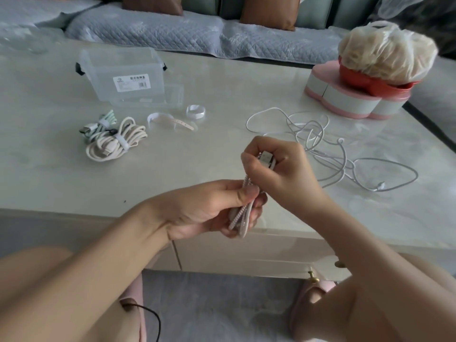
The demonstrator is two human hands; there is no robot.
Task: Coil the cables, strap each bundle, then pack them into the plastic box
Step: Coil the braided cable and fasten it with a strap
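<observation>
Coiling is the step in hand, judging from the single head view: the left hand [217, 208] has its fingers curled round a folded braided cable [243, 213], thumb pressed on top, probably so the loops cannot spring apart. Just above it the right hand [278, 169] pinches the cable's plug [267, 157] between thumb and fingertips, seemingly to guide the last stretch onto the bundle. Both hands work over the near edge of the table [197, 156], well in front of and to the right of the plastic box [111, 70], which stands open far back on the left, ready to receive bundles. Just in front of the box lie a green bundle [100, 124] and a cream bundle [116, 143], touching each other, each already strapped but not yet packed. Two spare straps [196, 112] sit in front of the box's right corner, within reach for the next wrap. Far right of the box a loose white cable [299, 130] sprawls uncoiled, likely the final one to do.
</observation>
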